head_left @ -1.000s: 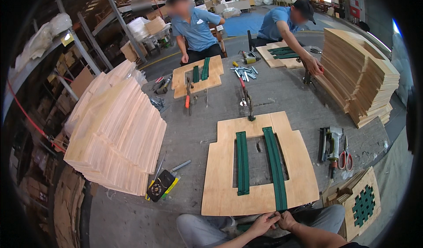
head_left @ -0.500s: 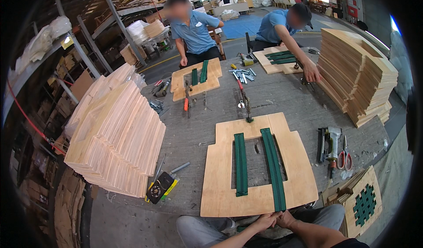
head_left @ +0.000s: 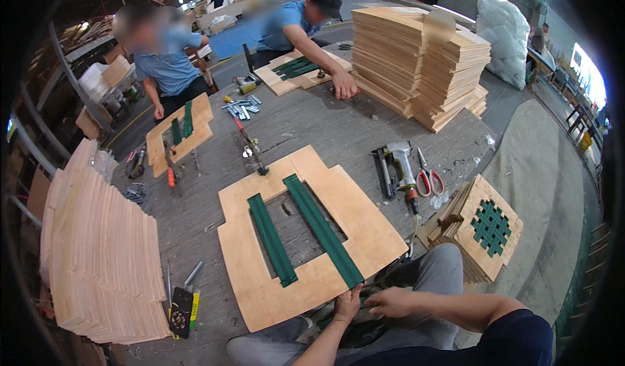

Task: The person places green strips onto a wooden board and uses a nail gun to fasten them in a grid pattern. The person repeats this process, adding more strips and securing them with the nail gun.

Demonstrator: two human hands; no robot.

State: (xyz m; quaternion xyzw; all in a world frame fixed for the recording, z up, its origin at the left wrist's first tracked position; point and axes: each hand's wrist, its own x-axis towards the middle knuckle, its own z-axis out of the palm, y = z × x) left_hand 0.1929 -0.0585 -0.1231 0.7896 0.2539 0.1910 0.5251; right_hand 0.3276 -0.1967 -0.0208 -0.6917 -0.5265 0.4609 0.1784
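Observation:
A pale wooden panel [head_left: 244, 288] with a rectangular cutout lies on the table in front of me, overhanging the near edge. Two green webbing straps cross its opening: a shorter left strap [head_left: 272, 239] and a longer right strap [head_left: 323, 230] that runs to the panel's near edge. There my left hand [head_left: 347, 304] is closed on the right strap's near end. Just right of it, below the edge, my right hand [head_left: 390, 301] is closed, its fingertips at a green piece of the same webbing hanging over my lap. The undersides of both hands are hidden.
A pneumatic stapler [head_left: 402, 164] and red-handled scissors [head_left: 428, 178] lie right of the panel. Tall stacks of wooden panels stand at left [head_left: 104, 249] and far right [head_left: 390, 60]. A tape measure [head_left: 181, 314] lies at left. Two co-workers in blue shirts sit across the table.
My view has swung right, so the table's things appear farther left. My right hand has drawn slightly away from my left, which stays at the strap's end.

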